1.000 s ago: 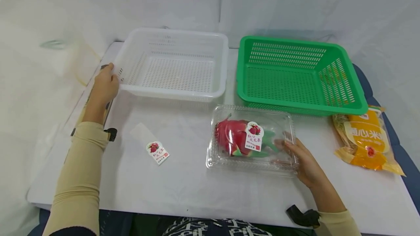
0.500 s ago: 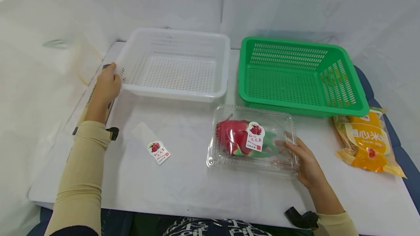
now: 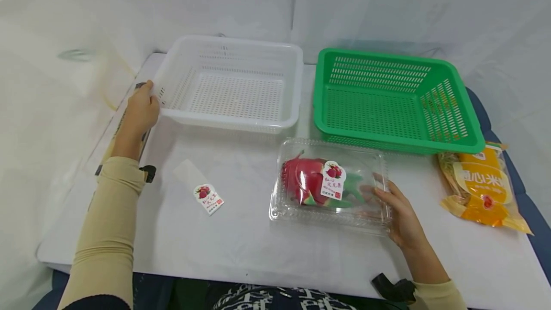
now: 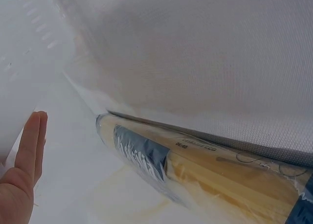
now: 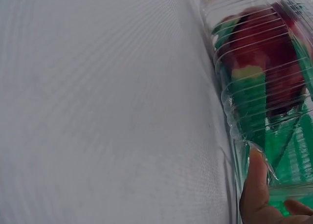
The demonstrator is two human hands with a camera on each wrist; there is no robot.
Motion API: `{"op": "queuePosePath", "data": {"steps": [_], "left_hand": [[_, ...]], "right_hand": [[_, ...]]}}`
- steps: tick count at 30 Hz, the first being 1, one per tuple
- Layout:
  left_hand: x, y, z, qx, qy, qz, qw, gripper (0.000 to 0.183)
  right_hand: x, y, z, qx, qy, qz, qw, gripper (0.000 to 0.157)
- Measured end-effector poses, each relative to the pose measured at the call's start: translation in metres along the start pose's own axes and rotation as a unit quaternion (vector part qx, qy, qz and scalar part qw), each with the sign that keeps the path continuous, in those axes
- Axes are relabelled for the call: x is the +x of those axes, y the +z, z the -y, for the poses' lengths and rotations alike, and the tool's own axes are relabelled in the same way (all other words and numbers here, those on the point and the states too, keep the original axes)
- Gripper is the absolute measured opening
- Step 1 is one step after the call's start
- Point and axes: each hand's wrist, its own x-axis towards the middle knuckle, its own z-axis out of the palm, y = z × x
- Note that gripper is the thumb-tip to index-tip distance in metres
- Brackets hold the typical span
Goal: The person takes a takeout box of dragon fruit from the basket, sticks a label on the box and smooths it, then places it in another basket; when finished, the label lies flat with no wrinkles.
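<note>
My left hand (image 3: 141, 109) is at the left end of a white plastic basket (image 3: 228, 122), its straight fingers lying along the outer wall in the left wrist view. My right hand (image 3: 402, 216) grips the right end of a clear plastic clamshell box (image 3: 297, 214), its thumb (image 5: 257, 175) pressed on the ridged edge. Inside the box lies a red dragon fruit (image 3: 303, 178) with green tips, seen through the lid. A white label (image 3: 333, 179) with a fruit picture is on the lid. A similar label (image 3: 208, 199), at the end of a pale strip, lies on the table (image 3: 241, 248).
A green plastic basket (image 3: 400, 143) stands at the back right, just behind the box. Beside it, near the table's right edge, is a yellow snack bag (image 3: 484, 185). A long pack of pasta (image 4: 195, 165) lies along the left edge, under my left forearm.
Both hands keep their holds and places. Only a slight shift of the head view shows.
</note>
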Motion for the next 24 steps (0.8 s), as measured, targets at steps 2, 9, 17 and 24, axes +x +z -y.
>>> {"op": "queuePosePath", "data": {"steps": [2,9,17,24], "left_hand": [[0.0,0.0,0.0,0.003,-0.001,-0.001,1.0,0.052],[-0.001,-0.001,-0.002,0.003,0.0,0.001,1.0,0.052],[-0.001,-0.002,-0.002,0.002,-0.006,0.008,1.0,0.052],[-0.002,-0.003,-0.001,0.0,-0.004,0.01,0.9999,0.052]], "right_hand": [[0.0,0.001,0.0,0.002,-0.003,0.004,1.0,0.039],[0.0,0.005,0.0,-0.007,0.002,0.001,1.0,0.037],[0.001,0.013,-0.002,-0.019,0.008,-0.002,1.0,0.037],[0.003,0.022,-0.001,-0.025,0.024,-0.009,0.999,0.04]]}}
